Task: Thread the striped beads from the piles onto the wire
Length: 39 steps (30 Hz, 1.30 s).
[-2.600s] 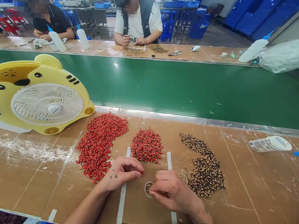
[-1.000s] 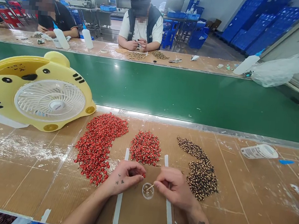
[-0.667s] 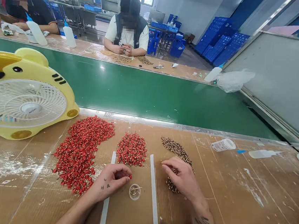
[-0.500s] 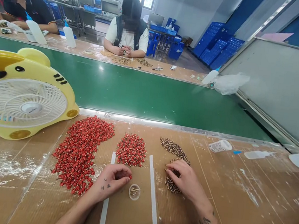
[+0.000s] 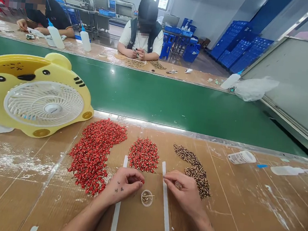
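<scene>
My left hand [image 5: 125, 186] pinches a small red piece [image 5: 142, 182] between thumb and fingertips, above the cardboard mat. My right hand [image 5: 186, 192] hovers by the right white tape strip [image 5: 165, 200], thumb and forefinger closed; whatever lies between them is too small to make out. Between the hands stands a small clear cup [image 5: 146, 198] with a thin stick resting across it. Just beyond is a small heap of red pieces [image 5: 144, 154] with pale tips. A larger red heap [image 5: 96, 150] spreads to the left. On the right lies a curved pile of dark-and-tan small pieces [image 5: 198, 174].
A yellow animal-shaped fan [image 5: 87, 103] stands at left. A white tub [image 5: 242, 157], blue cap [image 5: 262, 166] and squeeze bottle [image 5: 287, 170] lie at right. Behind the table runs a green belt [image 5: 155, 97]; two people sit at the far bench, with bottles and a plastic bag [image 5: 256, 88].
My right hand has left the dark-and-tan pile and come left, closer to my left hand. My left hand still pinches the red piece. The camera view has turned slightly left.
</scene>
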{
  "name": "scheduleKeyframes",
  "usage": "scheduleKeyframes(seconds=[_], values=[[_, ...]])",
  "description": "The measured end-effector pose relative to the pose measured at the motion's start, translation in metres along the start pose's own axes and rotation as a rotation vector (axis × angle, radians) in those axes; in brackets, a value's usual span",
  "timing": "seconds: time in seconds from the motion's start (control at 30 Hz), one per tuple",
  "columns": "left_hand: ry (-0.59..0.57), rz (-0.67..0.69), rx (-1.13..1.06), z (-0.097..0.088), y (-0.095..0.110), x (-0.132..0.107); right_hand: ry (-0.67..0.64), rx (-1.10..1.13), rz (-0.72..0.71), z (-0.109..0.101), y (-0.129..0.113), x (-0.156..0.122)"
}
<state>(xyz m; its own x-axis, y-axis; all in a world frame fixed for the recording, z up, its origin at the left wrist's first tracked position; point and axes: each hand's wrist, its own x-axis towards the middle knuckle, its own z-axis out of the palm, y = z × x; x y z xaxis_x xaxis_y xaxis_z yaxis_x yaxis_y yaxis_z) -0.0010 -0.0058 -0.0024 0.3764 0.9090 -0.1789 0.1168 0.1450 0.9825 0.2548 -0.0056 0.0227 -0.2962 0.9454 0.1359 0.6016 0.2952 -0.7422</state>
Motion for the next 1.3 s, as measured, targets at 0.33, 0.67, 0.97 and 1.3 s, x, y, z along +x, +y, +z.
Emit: scheduleKeyframes(seconds=[0.33, 0.67, 0.97, 1.3], values=[[0.143, 0.214, 0.097, -0.003, 0.003, 0.003, -0.044, 0.148, -0.053, 0.045, -0.036, 0.020], [0.147, 0.179, 0.178, 0.002, -0.001, 0.000, -0.074, 0.123, -0.078, 0.047, -0.038, 0.021], [0.141, 0.276, 0.308, 0.001, 0.002, -0.001, -0.091, 0.127, -0.071, 0.050, -0.036, 0.016], [0.160, 0.244, 0.225, 0.000, -0.003, -0.003, -0.082, 0.201, 0.003, 0.048, -0.038, 0.020]])
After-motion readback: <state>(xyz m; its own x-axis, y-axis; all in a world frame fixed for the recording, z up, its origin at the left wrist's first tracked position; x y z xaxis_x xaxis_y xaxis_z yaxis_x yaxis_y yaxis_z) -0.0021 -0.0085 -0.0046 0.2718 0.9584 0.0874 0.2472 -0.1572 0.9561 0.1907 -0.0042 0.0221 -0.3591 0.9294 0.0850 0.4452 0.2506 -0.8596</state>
